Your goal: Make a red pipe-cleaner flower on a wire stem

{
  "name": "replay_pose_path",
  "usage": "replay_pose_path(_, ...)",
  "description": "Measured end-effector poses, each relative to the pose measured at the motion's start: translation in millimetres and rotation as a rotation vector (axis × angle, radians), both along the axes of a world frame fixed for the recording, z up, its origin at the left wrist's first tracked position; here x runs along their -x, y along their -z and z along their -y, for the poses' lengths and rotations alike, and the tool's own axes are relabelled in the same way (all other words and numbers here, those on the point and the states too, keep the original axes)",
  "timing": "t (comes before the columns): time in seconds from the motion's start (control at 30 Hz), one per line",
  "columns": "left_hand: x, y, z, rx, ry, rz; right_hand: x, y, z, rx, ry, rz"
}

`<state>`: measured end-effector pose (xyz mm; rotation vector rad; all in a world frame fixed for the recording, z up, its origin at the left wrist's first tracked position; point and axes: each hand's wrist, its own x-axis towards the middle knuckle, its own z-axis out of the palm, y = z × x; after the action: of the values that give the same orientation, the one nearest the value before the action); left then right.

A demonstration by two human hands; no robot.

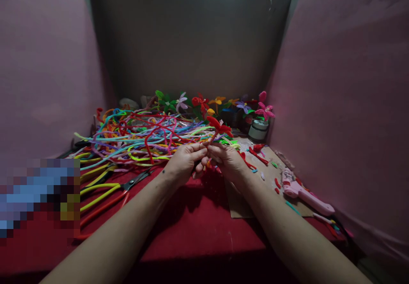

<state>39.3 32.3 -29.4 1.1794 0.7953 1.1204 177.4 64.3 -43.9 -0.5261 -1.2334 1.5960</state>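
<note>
Both of my hands meet over the table's middle around a red pipe-cleaner flower. Its petals and pale centre stick up above my fingers, and its stem runs down between them. My left hand pinches the lower stem with thumb and fingers. Close beside it, my right hand is closed on the stem just under the petals. The stem's lower end is hidden by my fingers. Just behind and left of my hands spreads a tangled heap of coloured pipe cleaners.
Pliers with yellow handles lie left of my forearm. At right, a pink glue gun rests on cardboard among red scraps. Finished flowers and a small jar stand along the back. Pink walls flank the red-covered table.
</note>
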Motion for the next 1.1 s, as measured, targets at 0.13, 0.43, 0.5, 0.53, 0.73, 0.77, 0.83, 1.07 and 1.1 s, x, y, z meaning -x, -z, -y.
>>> replay_pose_path(0.13, 1, -0.5, 0, -0.023, -0.018, -0.035, 2, -2.3, 2, 0.006, 0.036, -0.017)
replay_pose_path(0.43, -9, 3.8, 5, -0.607, -0.435, -0.725, 7, -9.1, 14, -0.021, 0.262, -0.017)
replay_pose_path(0.5, -9, 7.0, 5, -0.74, -0.534, -0.843, 8, -9.2, 15, -0.055, 0.257, 0.002)
replay_pose_path(0.53, -8, 8.0, 5, -0.754, -0.546, -0.857, 8, -9.3, 16, -0.069, 0.261, 0.017)
replay_pose_path(0.73, -8, 3.5, 4, -0.421, -0.372, -0.514, 7, -12.7, 15, -0.098, 0.279, 0.128)
replay_pose_path(0.77, -8, 1.2, 5, -0.354, -0.339, -0.436, 7, -12.7, 15, -0.095, 0.262, 0.126)
replay_pose_path(0.83, -8, -3.8, 6, -0.241, -0.275, -0.314, 6, -11.2, 12, -0.082, 0.213, 0.102)
replay_pose_path(1.07, -2, -7.7, 5, -0.09, -0.078, -0.126, 2, -3.3, 4, -0.044, 0.128, -0.01)
replay_pose_path(1.1, -1, -6.5, 4, -0.078, -0.039, -0.091, 2, -3.3, 3, -0.022, 0.108, -0.036)
